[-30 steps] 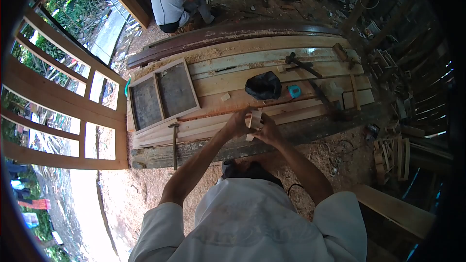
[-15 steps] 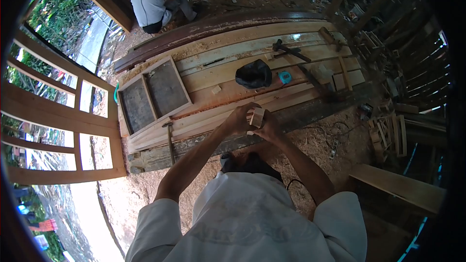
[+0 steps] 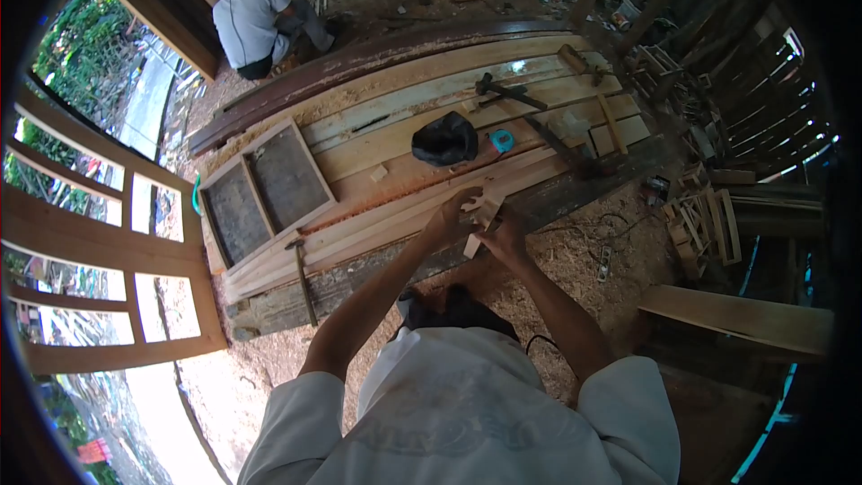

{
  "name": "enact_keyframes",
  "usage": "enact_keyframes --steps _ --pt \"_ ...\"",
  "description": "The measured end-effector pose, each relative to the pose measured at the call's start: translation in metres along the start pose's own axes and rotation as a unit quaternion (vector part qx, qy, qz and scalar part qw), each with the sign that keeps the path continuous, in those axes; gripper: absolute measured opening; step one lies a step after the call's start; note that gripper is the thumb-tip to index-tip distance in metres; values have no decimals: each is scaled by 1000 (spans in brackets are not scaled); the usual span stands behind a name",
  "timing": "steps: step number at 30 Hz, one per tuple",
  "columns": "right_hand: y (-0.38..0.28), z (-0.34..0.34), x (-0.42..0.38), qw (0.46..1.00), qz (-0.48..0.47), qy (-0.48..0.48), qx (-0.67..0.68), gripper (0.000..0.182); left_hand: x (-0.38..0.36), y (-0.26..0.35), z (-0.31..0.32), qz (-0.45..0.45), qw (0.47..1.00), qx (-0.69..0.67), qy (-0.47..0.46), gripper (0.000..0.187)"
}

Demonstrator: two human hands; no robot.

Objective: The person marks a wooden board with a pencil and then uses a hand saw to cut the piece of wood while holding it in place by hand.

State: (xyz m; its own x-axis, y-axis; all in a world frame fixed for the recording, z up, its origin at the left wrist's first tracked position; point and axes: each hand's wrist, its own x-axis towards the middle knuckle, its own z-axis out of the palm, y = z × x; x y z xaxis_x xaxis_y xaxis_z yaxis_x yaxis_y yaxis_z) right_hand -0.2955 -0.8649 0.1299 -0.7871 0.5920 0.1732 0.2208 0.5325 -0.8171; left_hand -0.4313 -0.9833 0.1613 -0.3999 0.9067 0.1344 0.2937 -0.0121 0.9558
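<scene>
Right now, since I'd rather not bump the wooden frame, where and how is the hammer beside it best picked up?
Grip the hammer by its long, slim handle, towards the end away from the head, coming from the wearer's side of the bench. The handle points that way, while the head lies close to the frame, so this should keep fingers clear.

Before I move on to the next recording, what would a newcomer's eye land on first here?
Probably the big latticed wooden frame at the far left, with bright daylight showing through its openings. Next, near the middle, the small pale wooden piece at the left hand and right hand. Just beyond, the black bag-like item and blue tape measure stand out on the pale planks.
</scene>
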Motion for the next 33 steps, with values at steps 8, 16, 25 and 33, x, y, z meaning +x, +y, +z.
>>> enact_keyframes --steps 8,16,25,33 --pt "2 6 11 986 -41 -101 124 61 1 16 -23 4 997 35 -70 77" --pt "-28 3 4 992 21 -122 2 62 -6 8 -27 10 991 125 -51 75" --pt "-17 9 37 987 25 -6 157 47 -24 -30 -44 -23 997 73 20 86" --pt "23 33 19 863 373 -11 340 42 -136 -124 -42 -93 936 337 48 58"
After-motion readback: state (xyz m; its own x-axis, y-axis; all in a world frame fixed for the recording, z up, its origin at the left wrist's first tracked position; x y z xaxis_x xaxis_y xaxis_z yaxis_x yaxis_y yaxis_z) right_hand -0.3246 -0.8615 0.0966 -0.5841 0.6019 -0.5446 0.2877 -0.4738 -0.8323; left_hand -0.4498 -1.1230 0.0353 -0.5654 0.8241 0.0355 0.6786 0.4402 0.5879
